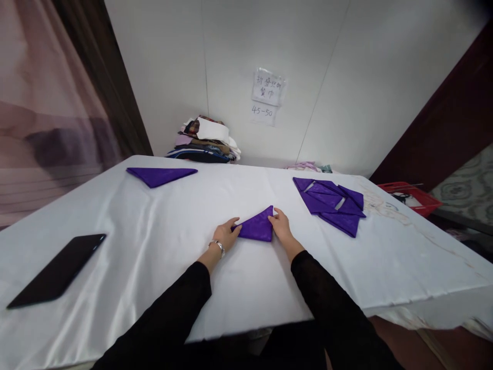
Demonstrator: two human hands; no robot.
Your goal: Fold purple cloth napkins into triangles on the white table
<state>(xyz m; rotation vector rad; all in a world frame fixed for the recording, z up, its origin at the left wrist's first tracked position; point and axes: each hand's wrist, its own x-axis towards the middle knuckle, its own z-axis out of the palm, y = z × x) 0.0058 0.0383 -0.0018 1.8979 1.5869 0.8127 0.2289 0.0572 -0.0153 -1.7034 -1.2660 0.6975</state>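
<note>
A purple napkin [256,227], folded into a small wedge shape, is held between my two hands near the middle of the white-covered table. My left hand [227,234], with a silver bracelet at the wrist, pinches its narrow left corner. On the taller right edge, my right hand [281,224] grips the cloth between thumb and fingers. Another purple napkin [159,176], folded into a triangle, lies at the back left. To the right, several folded purple napkins [331,203] overlap in a loose pile.
A dark tablet [57,270] lies at the left on the white tablecloth [154,288]. Stacked clothes [206,141] stand at the back against the wall. Handwritten paper signs [266,95] hang above. A red basket [414,198] sits beyond the table's right side.
</note>
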